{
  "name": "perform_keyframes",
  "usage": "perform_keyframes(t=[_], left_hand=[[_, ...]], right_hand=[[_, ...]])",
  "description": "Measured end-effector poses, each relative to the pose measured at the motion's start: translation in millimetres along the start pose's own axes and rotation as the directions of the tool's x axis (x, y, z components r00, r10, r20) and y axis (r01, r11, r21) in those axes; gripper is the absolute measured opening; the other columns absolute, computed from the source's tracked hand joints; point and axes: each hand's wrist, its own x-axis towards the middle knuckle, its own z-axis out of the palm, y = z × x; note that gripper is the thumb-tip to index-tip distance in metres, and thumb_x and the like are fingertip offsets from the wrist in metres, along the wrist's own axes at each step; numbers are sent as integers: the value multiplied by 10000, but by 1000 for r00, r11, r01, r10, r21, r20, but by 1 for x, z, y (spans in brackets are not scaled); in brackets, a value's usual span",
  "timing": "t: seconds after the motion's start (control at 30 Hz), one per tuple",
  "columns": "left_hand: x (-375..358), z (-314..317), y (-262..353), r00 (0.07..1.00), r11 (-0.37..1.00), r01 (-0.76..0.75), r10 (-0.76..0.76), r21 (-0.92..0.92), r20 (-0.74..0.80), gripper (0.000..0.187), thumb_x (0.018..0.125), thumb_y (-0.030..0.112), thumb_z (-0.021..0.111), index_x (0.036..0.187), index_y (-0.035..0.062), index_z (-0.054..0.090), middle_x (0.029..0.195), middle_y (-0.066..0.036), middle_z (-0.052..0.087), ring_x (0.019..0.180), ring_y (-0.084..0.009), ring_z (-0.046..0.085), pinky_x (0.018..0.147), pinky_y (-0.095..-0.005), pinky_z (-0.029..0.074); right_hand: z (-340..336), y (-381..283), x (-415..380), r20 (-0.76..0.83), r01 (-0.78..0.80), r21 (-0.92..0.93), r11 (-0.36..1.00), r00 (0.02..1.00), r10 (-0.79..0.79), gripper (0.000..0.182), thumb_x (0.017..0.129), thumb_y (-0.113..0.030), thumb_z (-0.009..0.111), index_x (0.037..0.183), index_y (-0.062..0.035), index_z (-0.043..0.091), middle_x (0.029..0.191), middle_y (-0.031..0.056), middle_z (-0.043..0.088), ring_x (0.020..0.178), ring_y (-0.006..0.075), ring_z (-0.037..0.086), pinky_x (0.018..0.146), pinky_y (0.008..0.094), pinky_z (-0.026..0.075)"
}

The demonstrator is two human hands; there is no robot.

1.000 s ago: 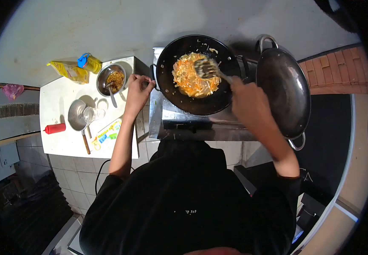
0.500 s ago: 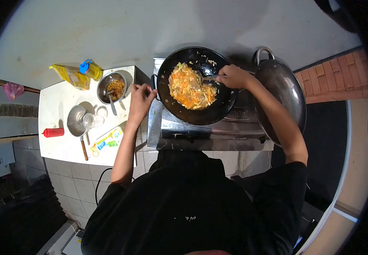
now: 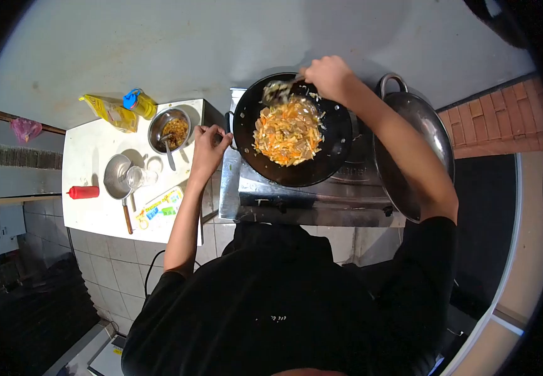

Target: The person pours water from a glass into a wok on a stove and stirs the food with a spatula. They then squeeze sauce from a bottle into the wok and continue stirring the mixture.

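A black wok sits on the metal stove, holding a mix of shredded vegetables and slices, orange, white and brown. My right hand is closed around the handle of a metal spatula. The spatula's head is at the wok's far left part, above the food, with some bits on it. My left hand is at the wok's left side handle, fingers curled and pinched against it.
A larger metal pan leans to the right of the stove. On the white table are a metal bowl with food and a spoon, a saucepan, a clear cup, a red squeeze bottle, a yellow bag and a yellow bottle.
My right hand has lifted the spatula out of the food and moved up and left toward the wok's far rim. The food has shifted and spread. My left hand stays at the handle.
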Motion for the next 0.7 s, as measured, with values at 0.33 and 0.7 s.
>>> perform_keyframes(t=[0.33,0.7], left_hand=[[-3,3,-1,998,995,68,-69,-70,-8,231,843,220,721,882,10,632,917,-126,434,819,-232,476,722,-339,443],[-4,0,3,998,996,59,-59,-66,-1,223,841,201,717,878,-4,636,895,-133,445,784,-241,495,692,-330,453]], right_hand=[[-41,6,-45,-38,78,209,975,997,-71,100,829,-149,641,882,-77,686,677,166,644,641,383,637,619,478,513],[47,2,-55,415,-389,504,771,892,180,190,743,-169,657,769,16,692,732,253,643,719,394,664,647,462,523]])
